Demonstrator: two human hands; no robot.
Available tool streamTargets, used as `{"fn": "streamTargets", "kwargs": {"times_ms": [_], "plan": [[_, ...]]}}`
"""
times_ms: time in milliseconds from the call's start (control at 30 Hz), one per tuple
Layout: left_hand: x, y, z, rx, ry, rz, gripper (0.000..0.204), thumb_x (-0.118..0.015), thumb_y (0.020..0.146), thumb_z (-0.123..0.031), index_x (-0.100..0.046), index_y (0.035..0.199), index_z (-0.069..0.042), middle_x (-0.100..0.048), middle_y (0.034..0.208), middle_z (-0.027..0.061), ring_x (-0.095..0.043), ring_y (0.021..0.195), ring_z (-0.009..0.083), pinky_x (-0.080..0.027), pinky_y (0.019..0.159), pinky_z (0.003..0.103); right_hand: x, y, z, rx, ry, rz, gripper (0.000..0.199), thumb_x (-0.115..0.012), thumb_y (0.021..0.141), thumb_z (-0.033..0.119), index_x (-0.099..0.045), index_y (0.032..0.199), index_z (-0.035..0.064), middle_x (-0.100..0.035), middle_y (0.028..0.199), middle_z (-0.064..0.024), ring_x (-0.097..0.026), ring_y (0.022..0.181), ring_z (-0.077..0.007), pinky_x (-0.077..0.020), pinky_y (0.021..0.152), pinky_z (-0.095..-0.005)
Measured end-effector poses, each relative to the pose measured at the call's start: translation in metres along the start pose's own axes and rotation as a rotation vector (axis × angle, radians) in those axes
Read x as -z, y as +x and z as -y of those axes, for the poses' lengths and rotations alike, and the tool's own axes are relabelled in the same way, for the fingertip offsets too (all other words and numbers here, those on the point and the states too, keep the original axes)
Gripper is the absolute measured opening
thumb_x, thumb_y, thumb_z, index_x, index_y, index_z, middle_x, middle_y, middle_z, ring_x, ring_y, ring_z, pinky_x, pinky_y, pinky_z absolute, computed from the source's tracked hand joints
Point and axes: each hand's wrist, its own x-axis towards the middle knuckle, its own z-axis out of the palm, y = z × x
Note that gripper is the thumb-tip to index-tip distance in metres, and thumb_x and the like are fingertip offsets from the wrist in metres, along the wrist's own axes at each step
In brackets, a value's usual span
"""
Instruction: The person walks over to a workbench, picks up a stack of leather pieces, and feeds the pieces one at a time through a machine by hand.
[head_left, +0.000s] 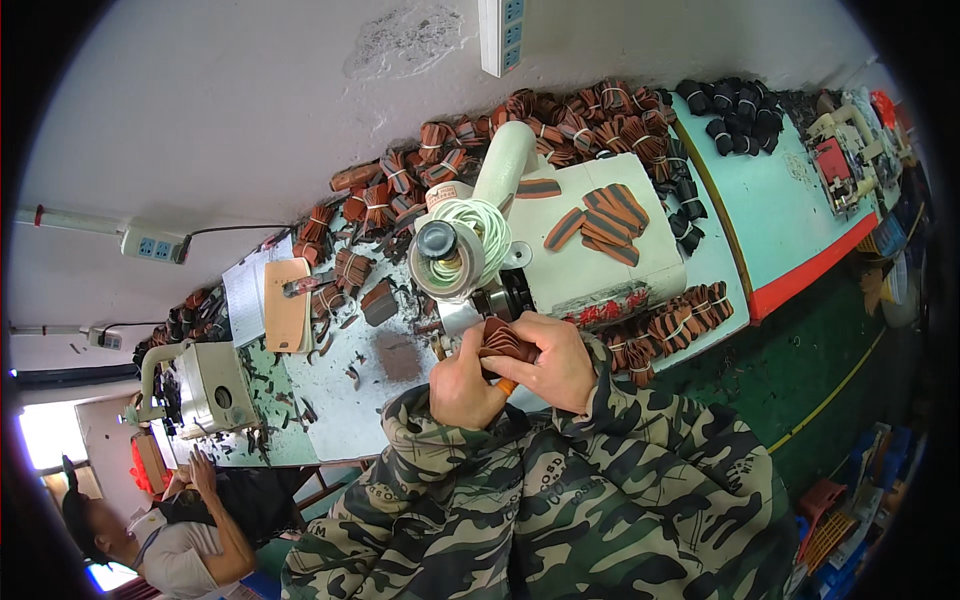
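Close to my body, at the table's front edge, I hold a fanned stack of reddish-brown leather-like pieces. My left hand is closed on the stack's left side. The fingers of my right hand grip its right side. Below the stack, between the hands, an orange handle shows; what it belongs to is hidden. Just beyond my hands stands a cream machine with a coil of pale cord on its head. On its bed lie several loose brown pieces with a grey stripe.
Tied brown bundles are heaped along the wall, with more bundles at the right front. Black bundles lie on the right table. A clipboard and dark scraps cover the left side. Another person sits at the far left by a second machine.
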Motion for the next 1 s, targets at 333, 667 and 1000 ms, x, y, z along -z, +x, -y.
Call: {"fn": "streamTargets", "kwargs": {"times_ms": [333, 667, 1000], "plan": [[0.012, 0.008, 0.009, 0.035, 0.104, 0.106, 0.029, -0.068, 0.072, -0.019, -0.057, 0.097, -0.008, -0.063, 0.079, 0.0159, -0.062, 0.071, 0.0368, -0.048, 0.058, 0.044, 0.0, 0.004, 0.002, -0.137, 0.515, 0.153, 0.045, -0.075, 0.075, 0.014, -0.055, 0.113, -0.0011, -0.059, 0.095, -0.0093, -0.061, 0.075, -0.0136, -0.0497, 0.068, -0.0257], [0.027, 0.024, 0.0, -0.068, 0.306, 0.194, 0.03, -0.068, 0.068, -0.023, -0.057, 0.093, -0.009, -0.063, 0.079, 0.013, -0.062, 0.07, 0.0346, -0.049, 0.058, 0.043, -0.016, -0.015, 0.01, 0.157, -0.278, -0.144, 0.057, -0.067, 0.08, 0.021, -0.044, 0.127, -0.002, -0.054, 0.114, -0.0159, -0.062, 0.086, -0.034, -0.052, 0.07, -0.0394], [0.046, 0.01, 0.018, 0.542, -0.871, 0.63, 0.05, -0.036, 0.098, -0.039, -0.036, 0.134, -0.004, -0.06, 0.109, 0.0199, -0.059, 0.044, 0.0207, -0.041, 0.034, 0.023, -0.005, 0.002, -0.006, -0.294, 0.588, 0.031, 0.022, -0.062, 0.086, 0.005, -0.06, 0.105, -0.0049, -0.066, 0.088, -0.0083, -0.063, 0.068, -0.0115, -0.0518, 0.059, -0.0251]]}}
